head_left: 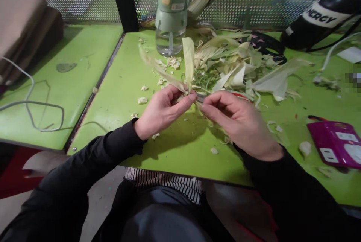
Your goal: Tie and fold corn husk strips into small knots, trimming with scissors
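Over the green table, my left hand (166,108) is closed in a pinch on pale corn husk strips (188,61). One strip stands upright from the fingertips and another slants up to the left. Just to the right, my right hand (239,121) is closed too, thumb against forefinger, close beside the same husk. A narrow greyish piece shows between the two hands, but I cannot make out what the right fingers grip. Behind the hands lies a heap of loose corn husks (234,69) with green shreds, and a red edge shows beyond the right knuckles.
A green water bottle (171,16) stands at the back by a perforated screen (254,1). A black bottle (321,18) leans at the back right. A purple power strip (335,144) lies at right. Husk scraps (142,100) dot the table; a white cable (42,129) lies left.
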